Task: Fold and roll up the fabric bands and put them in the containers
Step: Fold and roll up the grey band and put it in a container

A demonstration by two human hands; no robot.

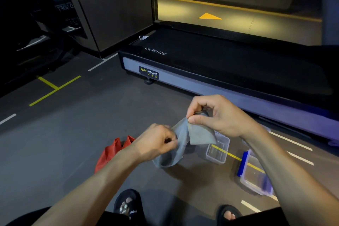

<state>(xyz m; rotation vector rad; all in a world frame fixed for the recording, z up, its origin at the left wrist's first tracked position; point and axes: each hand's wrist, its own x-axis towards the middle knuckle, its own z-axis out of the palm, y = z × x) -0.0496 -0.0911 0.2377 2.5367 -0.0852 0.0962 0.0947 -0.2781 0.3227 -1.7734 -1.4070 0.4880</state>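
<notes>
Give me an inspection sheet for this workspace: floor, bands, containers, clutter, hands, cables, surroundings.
Surface: dark grey gym floor with yellow and white line markings.
Job's things: grey fabric band held in the air; red fabric band on the floor; clear plastic container, open; blue-latched clear plastic container, open.
Clutter: nothing seen.
Hands: left hand and right hand both pinch the grey band.
Cables: nothing seen.
Surroundings: black treadmill ahead.

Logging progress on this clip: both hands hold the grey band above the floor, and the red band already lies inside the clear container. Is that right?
Not quite. In the head view the red band lies on the floor, left of the left hand, not in the clear container. The left hand and the right hand do hold the grey band.
</notes>
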